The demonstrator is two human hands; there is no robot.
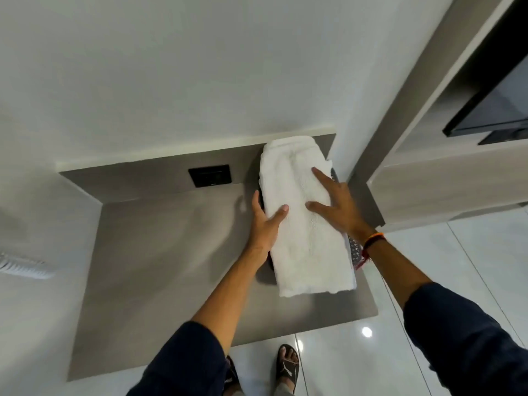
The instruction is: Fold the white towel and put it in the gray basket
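1. A long, folded white terry towel (307,224) lies lengthwise across the top of a dark gray perforated basket (353,252), covering nearly all of it; only slivers of the basket's rim show at the towel's edges.
2. The basket sits on a smooth gray countertop (160,267), toward its right end and close to the back wall.
3. The towel's far end touches or nearly touches the wall behind the countertop; its near end overhangs the basket toward the countertop's front edge.
4. The left hand (267,221) is open, its thumb resting on top of the towel and its fingers running along the towel's left side by the basket rim.
5. The right hand (335,207) is open and spread flat, palm down, pressing on the right half of the towel.
6. An orange and black thread bracelet (373,241) circles the right wrist; both forearms emerge from dark navy sleeves (188,364).
7. A black rectangular wall socket (210,175) is set in the gray panel behind the countertop, left of the towel.
8. Below the countertop's front edge, feet in brown sandals (288,367) stand on glossy white floor tiles (471,252).
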